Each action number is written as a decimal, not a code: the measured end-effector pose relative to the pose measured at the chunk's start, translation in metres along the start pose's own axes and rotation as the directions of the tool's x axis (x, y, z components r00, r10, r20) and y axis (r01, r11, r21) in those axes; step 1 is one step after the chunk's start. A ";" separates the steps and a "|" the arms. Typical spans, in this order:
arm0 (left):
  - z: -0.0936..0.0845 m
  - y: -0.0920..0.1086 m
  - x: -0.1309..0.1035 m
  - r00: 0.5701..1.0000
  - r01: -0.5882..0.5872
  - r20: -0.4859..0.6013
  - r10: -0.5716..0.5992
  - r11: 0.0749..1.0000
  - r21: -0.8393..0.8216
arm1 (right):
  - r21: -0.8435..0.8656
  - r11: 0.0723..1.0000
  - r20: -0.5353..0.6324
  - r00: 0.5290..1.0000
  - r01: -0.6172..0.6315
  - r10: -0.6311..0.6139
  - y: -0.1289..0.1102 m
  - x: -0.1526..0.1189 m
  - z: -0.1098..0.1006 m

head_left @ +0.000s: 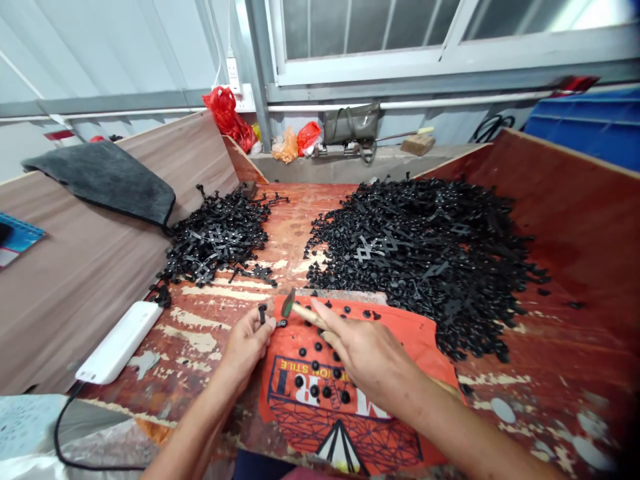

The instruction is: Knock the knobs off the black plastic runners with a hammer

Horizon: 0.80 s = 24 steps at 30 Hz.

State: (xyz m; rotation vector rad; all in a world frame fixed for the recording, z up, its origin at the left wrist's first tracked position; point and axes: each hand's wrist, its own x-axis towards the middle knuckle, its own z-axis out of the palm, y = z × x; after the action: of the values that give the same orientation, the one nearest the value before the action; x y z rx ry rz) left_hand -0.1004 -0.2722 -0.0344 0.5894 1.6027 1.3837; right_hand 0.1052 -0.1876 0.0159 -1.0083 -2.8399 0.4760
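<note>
My right hand (367,353) is closed round the pale wooden handle of a small hammer (309,315), whose dark head points to the left. Just left of that head, my left hand (247,343) pinches a small black plastic part (262,313) between thumb and fingers. A round black piece (283,323) lies at my left fingertips. Beneath my right hand is a red printed cloth (415,327), and several round black buttons (327,392) are scattered over it. My right hand and forearm hide part of the cloth.
Right of the cloth rises a big heap of black plastic parts (430,253); a smaller heap (215,233) lies left. A white phone-like device (120,343) with a cable rests on the worn wooden table (200,337). Boards (90,247) wall the sides, a dark cloth (105,177) over one.
</note>
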 end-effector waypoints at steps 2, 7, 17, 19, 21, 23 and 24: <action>-0.005 0.003 -0.004 1.000 0.005 -0.012 -0.005 1.000 0.027 | 0.117 0.993 -0.084 0.996 -0.006 0.016 0.006 -0.006 -0.009; -0.010 -0.002 -0.016 0.996 0.087 0.022 -0.087 0.996 0.012 | 0.151 0.989 -0.100 0.995 -0.008 0.024 0.016 -0.019 -0.019; -0.006 -0.010 -0.018 0.994 0.102 0.040 -0.101 0.995 -0.023 | 0.031 0.998 -0.079 0.995 0.063 -0.060 -0.005 -0.021 0.006; -0.007 -0.010 -0.018 0.994 0.104 0.047 -0.103 0.994 -0.018 | -0.052 0.996 -0.003 0.998 0.066 -0.066 -0.008 -0.019 0.013; -0.007 -0.011 -0.017 0.994 0.102 0.049 -0.102 0.995 -0.004 | -0.120 0.991 0.067 0.996 0.061 -0.053 -0.010 -0.018 0.016; -0.007 -0.012 -0.016 0.994 0.092 0.049 -0.093 0.996 0.012 | -0.115 0.992 0.050 0.998 0.055 -0.049 -0.010 -0.018 0.014; -0.007 -0.013 -0.016 0.995 0.087 0.049 -0.087 0.996 0.016 | -0.088 0.994 0.020 0.998 0.060 -0.058 -0.010 -0.018 0.012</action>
State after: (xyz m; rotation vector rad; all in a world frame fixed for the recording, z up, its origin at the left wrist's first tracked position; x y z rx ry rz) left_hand -0.0959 -0.2923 -0.0421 0.5518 1.5808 1.2850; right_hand 0.1105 -0.2092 0.0078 -0.9351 -2.9202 0.3579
